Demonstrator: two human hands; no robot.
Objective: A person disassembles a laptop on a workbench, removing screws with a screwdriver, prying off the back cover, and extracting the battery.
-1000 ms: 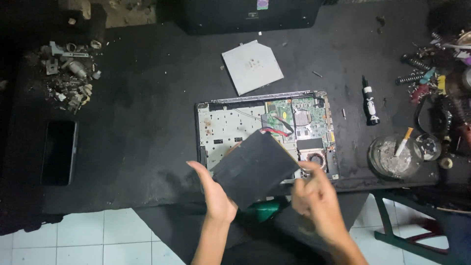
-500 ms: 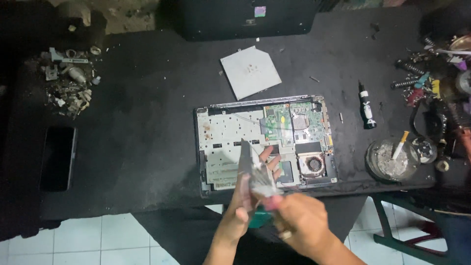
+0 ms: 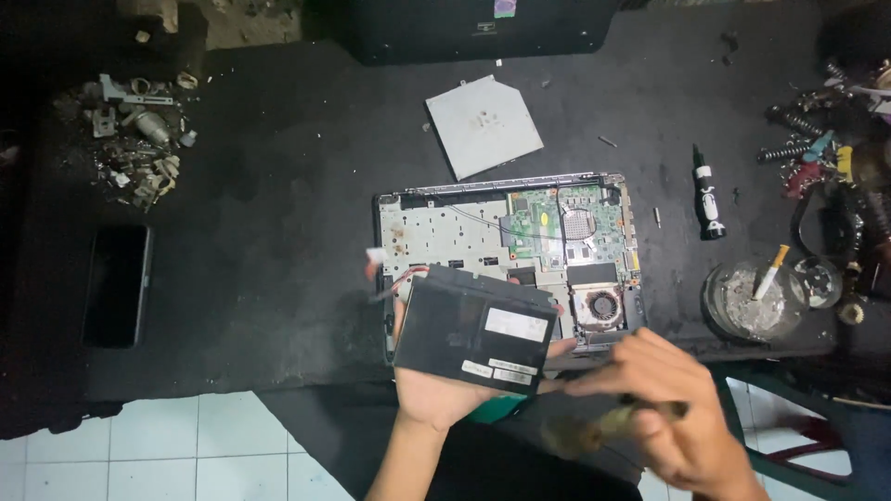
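Head view, looking down on a dark bench (image 3: 278,232): the left hand (image 3: 441,394) lies palm up under a flat black drive-shaped module (image 3: 475,329), fingers curled round its near edge, so it is closed on that piece and holding it just above the near left corner of the opened laptop base (image 3: 506,250). The right hand (image 3: 677,417), at about four o'clock from the module, is blurred; it seems wrapped round a thin tool (image 3: 594,431) with a pale handle, but how tightly I cannot tell.

From the laptop, a grey optical-drive tray (image 3: 484,125) lies at twelve o'clock, a small black screwdriver (image 3: 707,190) at two o'clock, and a glass ashtray (image 3: 754,299) with a cigarette at three o'clock, near the fan (image 3: 603,304). A phone (image 3: 118,285) lies well apart at nine o'clock, and a heap of metal scraps (image 3: 139,139) at ten o'clock.

What worries me: red and dark wires (image 3: 404,278) run beside the module's left edge, and I cannot see if they are attached. If they are, lifting it further could tear them. The module rests on an open palm, so a knock from the moving right hand could drop it on the bare board. Ash so near the exposed fan is another risk.
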